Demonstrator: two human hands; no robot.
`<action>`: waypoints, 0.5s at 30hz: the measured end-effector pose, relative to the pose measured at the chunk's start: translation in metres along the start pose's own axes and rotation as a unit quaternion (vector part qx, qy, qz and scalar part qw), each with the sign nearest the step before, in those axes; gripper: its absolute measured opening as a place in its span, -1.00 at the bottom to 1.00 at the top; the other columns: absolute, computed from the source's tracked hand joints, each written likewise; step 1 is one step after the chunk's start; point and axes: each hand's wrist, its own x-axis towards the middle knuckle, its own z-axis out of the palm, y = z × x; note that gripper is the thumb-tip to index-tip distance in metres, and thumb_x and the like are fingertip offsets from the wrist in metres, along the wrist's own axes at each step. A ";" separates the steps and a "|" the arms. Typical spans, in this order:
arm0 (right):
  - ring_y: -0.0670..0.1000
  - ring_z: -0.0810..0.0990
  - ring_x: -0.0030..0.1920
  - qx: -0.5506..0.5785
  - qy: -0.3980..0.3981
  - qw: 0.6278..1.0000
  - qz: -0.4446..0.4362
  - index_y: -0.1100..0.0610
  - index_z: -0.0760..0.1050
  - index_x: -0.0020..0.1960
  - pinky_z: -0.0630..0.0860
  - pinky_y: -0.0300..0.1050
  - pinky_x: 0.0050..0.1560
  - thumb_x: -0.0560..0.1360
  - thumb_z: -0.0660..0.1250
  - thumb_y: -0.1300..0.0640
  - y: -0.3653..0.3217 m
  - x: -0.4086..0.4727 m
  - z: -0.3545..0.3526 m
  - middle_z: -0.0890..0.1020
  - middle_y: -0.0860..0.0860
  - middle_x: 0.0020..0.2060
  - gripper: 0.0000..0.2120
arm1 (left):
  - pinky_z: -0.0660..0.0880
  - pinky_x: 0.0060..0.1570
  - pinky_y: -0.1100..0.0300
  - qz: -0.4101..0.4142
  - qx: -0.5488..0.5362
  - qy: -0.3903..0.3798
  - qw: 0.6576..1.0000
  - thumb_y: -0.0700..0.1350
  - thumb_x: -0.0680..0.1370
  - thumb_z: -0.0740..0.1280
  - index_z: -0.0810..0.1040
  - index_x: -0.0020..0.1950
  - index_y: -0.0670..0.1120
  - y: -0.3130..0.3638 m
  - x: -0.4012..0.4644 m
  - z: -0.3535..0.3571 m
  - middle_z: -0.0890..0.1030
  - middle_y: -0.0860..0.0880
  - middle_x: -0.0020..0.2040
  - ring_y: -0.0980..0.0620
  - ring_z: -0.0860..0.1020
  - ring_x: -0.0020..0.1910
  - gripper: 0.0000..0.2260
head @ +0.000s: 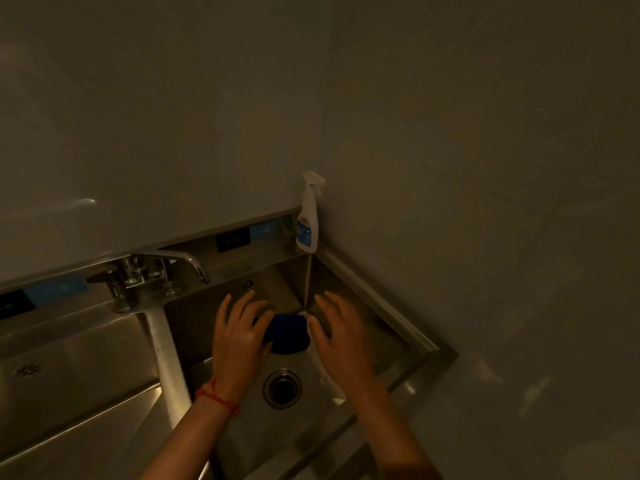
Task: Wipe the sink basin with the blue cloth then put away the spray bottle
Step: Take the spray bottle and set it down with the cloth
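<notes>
Blue cloth (289, 334) bunched on the basin floor toward the far right corner of the sink basin (363, 296), just beyond the drain (282, 388). Open steel floor around the drain and toward the near wall. Left hand (239, 337) palm down, fingers spread and loose, thumb side touching the cloth's left edge; red string (217, 400) at the wrist. Right hand (341, 336) palm down, fingers wide, just right of the cloth; contact unclear. Spray bottle (308, 216) upright on the far corner ledge against the wall. Faucet (156, 271) far left, spout over the basin rim. Dim room, plain pale walls (485, 133).
</notes>
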 end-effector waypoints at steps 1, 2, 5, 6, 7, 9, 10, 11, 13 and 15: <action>-0.04 0.24 0.43 -0.010 -0.009 1.000 -0.001 0.03 0.31 0.44 0.23 -0.17 0.38 0.61 0.15 -0.04 0.005 0.005 -0.001 0.30 -0.01 0.45 -0.58 | 0.36 0.09 -0.36 -0.001 0.003 0.002 1.000 -0.29 -0.06 0.65 0.66 -0.16 -0.23 0.002 0.003 0.003 0.67 -0.23 -0.10 -0.30 0.59 0.03 -0.50; -0.04 0.23 0.44 -0.024 -0.017 1.000 -0.004 0.03 0.30 0.45 0.21 -0.17 0.39 0.61 0.13 -0.04 0.009 0.010 -0.002 0.29 -0.01 0.45 -0.58 | 0.36 0.08 -0.36 0.000 0.007 0.004 1.000 -0.29 -0.05 0.65 0.66 -0.16 -0.23 0.003 0.006 0.007 0.67 -0.23 -0.10 -0.30 0.59 0.02 -0.51; -0.03 0.20 0.46 -0.069 -0.037 0.997 -0.022 0.04 0.27 0.46 0.17 -0.14 0.42 0.63 0.08 -0.05 0.021 0.025 0.000 0.26 0.00 0.47 -0.57 | 0.37 0.07 -0.36 0.002 0.020 0.004 1.000 -0.28 -0.07 0.65 0.66 -0.16 -0.23 0.002 0.014 0.021 0.67 -0.23 -0.10 -0.31 0.59 0.02 -0.50; -0.03 0.19 0.47 -0.079 -0.044 0.996 -0.027 0.04 0.27 0.47 0.15 -0.13 0.43 0.63 0.08 -0.05 0.025 0.029 0.001 0.25 0.00 0.48 -0.57 | 0.38 0.06 -0.36 0.003 0.023 0.002 1.000 -0.28 -0.07 0.65 0.66 -0.16 -0.23 0.001 0.016 0.025 0.67 -0.23 -0.10 -0.30 0.59 0.02 -0.49; -0.03 0.18 0.47 -0.086 -0.048 0.995 -0.033 0.05 0.26 0.47 0.14 -0.13 0.44 0.63 0.07 -0.05 0.029 0.035 0.003 0.24 0.00 0.48 -0.57 | 0.39 0.06 -0.36 0.004 0.026 0.002 1.000 -0.28 -0.08 0.65 0.66 -0.17 -0.23 -0.001 0.019 0.030 0.67 -0.23 -0.10 -0.30 0.60 0.01 -0.49; -0.02 0.18 0.47 -0.102 -0.048 0.993 -0.039 0.06 0.25 0.47 0.12 -0.13 0.44 0.64 0.05 -0.04 0.036 0.046 0.005 0.24 0.02 0.48 -0.56 | 0.39 0.06 -0.36 0.004 0.032 0.004 0.999 -0.29 -0.09 0.65 0.66 -0.17 -0.23 -0.004 0.026 0.041 0.67 -0.22 -0.10 -0.29 0.60 0.01 -0.49; -0.01 0.19 0.47 -0.116 -0.052 0.991 -0.044 0.06 0.24 0.48 0.11 -0.14 0.43 0.64 0.04 -0.04 0.041 0.052 0.007 0.26 0.03 0.47 -0.56 | 0.40 0.05 -0.36 0.004 0.033 0.003 0.999 -0.29 -0.09 0.65 0.66 -0.17 -0.23 -0.006 0.029 0.048 0.67 -0.22 -0.10 -0.29 0.60 0.01 -0.49; 0.00 0.19 0.47 -0.126 -0.056 0.989 -0.051 0.07 0.23 0.48 0.10 -0.14 0.43 0.64 0.03 -0.04 0.045 0.058 0.009 0.26 0.05 0.47 -0.56 | 0.40 0.05 -0.36 0.002 0.029 0.001 1.000 -0.29 -0.10 0.65 0.66 -0.17 -0.23 -0.008 0.033 0.054 0.67 -0.22 -0.10 -0.29 0.60 0.01 -0.48; 0.01 0.17 0.48 -0.137 -0.072 0.986 -0.066 0.08 0.21 0.49 0.07 -0.13 0.45 0.64 0.03 -0.02 0.050 0.073 0.013 0.25 0.07 0.47 -0.56 | 0.40 0.04 -0.35 -0.004 0.021 -0.001 1.000 -0.29 -0.10 0.65 0.66 -0.18 -0.23 -0.013 0.040 0.066 0.67 -0.22 -0.10 -0.30 0.60 0.01 -0.48; 0.08 0.28 0.45 -0.153 -0.073 0.983 -0.070 0.14 0.31 0.44 0.18 -0.07 0.44 0.62 0.15 0.03 0.050 0.089 0.018 0.34 0.15 0.43 -0.58 | 0.41 0.05 -0.35 -0.012 0.021 -0.004 1.000 -0.29 -0.11 0.65 0.65 -0.18 -0.24 -0.018 0.048 0.078 0.67 -0.23 -0.09 -0.30 0.60 0.02 -0.48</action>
